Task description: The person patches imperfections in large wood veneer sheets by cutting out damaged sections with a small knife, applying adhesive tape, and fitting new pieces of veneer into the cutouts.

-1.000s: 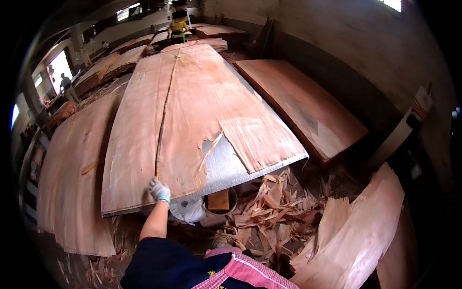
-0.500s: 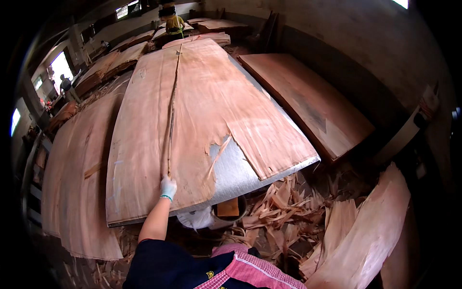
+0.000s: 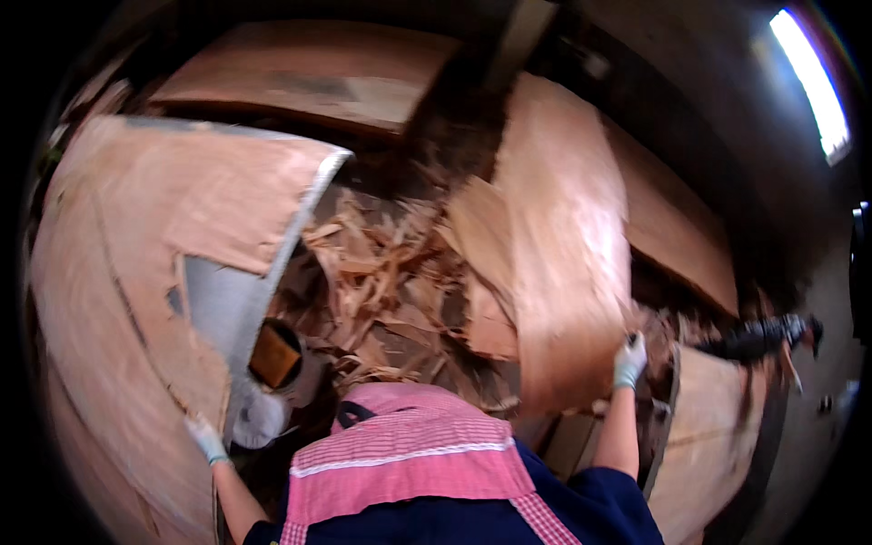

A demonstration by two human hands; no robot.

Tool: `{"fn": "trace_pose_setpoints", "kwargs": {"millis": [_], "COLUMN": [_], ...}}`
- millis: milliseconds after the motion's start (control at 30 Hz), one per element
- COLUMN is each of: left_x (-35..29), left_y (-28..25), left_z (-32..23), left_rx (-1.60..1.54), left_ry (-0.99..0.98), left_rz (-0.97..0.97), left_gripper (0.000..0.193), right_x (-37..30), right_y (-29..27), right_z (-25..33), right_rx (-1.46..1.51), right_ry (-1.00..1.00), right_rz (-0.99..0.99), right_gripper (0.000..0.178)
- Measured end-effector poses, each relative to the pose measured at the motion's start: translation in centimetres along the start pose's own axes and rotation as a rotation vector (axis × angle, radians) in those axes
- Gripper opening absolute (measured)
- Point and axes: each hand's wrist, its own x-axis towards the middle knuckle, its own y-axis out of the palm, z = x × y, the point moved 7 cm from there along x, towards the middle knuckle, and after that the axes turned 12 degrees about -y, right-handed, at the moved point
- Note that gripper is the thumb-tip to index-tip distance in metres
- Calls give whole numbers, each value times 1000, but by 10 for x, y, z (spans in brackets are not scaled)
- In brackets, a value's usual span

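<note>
My left hand (image 3: pixel 207 438), in a white glove, is at the lower left on a broad pinkish-brown wood veneer sheet (image 3: pixel 77 300). Its fingers appear closed at the near end of a long thin dark strip (image 3: pixel 136 327) that runs along the sheet. Under the torn part of the sheet a grey metallic surface (image 3: pixel 218 304) shows. My right hand (image 3: pixel 629 361), also gloved, is beside the right edge of a long curved veneer piece (image 3: pixel 563 245). It looks closed, with a small dark thing at its top; blur hides what that is and whether it touches the veneer.
Shredded veneer scraps (image 3: pixel 381 272) heap up between the sheets. A round bucket (image 3: pixel 304 377) with an orange-brown block (image 3: pixel 274 356) stands beside a white bag (image 3: pixel 259 418). Veneer stacks lie at the back (image 3: pixel 309 68), far right (image 3: pixel 677 218) and near right (image 3: pixel 713 427).
My view has swung to the right, so the broad sheet now sits at the left. My right hand has come into view by the curved veneer piece. My left hand stays at the strip's near end.
</note>
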Motion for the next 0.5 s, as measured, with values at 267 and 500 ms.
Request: {"fn": "trace_pose_setpoints", "kwargs": {"millis": [267, 500], "left_x": [-98, -455], "left_y": [71, 283], "left_z": [-228, -412], "left_rx": [192, 43], "left_ry": [419, 425], "left_rz": [300, 1531], "left_gripper": [47, 37], "right_x": [10, 36], "right_y": [-48, -31], "right_z": [-66, -74], "right_rx": [19, -111], "right_ry": [12, 113], "right_rz": [-40, 167], "right_gripper": [18, 26]}}
